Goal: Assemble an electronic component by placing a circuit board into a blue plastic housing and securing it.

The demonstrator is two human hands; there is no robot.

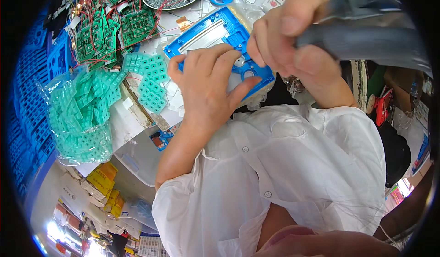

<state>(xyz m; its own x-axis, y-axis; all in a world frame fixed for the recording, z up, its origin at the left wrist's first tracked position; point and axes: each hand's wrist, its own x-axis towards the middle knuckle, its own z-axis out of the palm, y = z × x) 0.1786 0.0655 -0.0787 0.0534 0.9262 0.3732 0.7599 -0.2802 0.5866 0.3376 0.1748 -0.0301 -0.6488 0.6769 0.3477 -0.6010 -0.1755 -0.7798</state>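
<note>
Head view, left hand (205, 80) across casing (234, 27) edge, crowded tabletop (120, 132)

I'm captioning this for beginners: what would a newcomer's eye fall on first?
Probably the bright blue casing, upper middle, under the left grip, and the dark, blurred object at upper right, in the right grip. Next, the bagged turquoise keypads at left, below the green circuit boards.

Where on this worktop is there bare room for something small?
A small white patch of worktop shows between the bagged green keypads and the worn wooden strip. Crowded: circuit boards at upper left, the screw tray beside them, and the blue casing under the left hand.
</note>
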